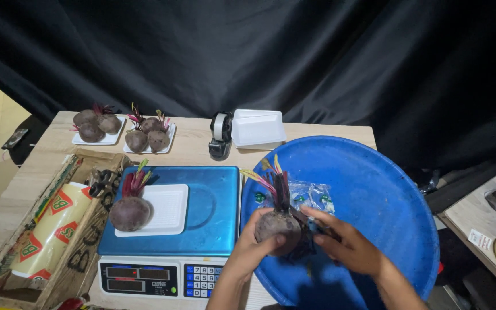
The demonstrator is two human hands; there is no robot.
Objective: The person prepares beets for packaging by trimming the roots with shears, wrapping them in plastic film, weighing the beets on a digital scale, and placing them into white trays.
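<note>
Both hands are at the near edge of the big blue tub [374, 189], working one beetroot [276, 225]. The left hand [254, 244] cups the root from the left and underneath, fingers wrapped and pressed against its dark skin. The right hand [348, 247] comes in from the right, its fingers closed around the dark stalks and leaves at the root's right side; whether anything else sits in that grip I cannot tell. The beetroot stands upright, red stems with yellow-green tips pointing up and away, just over the tub's left inner wall. Behind it, on the tub floor, lies a crumpled clear plastic bag [311, 194] with green spots.

Left of the tub, the blue weighing scale [213, 212] fills the near middle of the table, its display and keypad facing the person. On its platform lies a white foam tray [165, 209], and a second beetroot [130, 212] rests on the tray's left edge, stems up.

Further left, an open cardboard box [81, 252] holds a roll of cling film [53, 227], with dark scissors [101, 181] at its far end.

At the far side of the wooden table [30, 178], two white trays carry more beets: three on the left tray [96, 126], three on the right tray [149, 136]. A tape dispenser [221, 135] stands right of them, just beside a stack of empty foam trays [258, 129]. A black curtain [259, 51] hangs behind everything.
</note>
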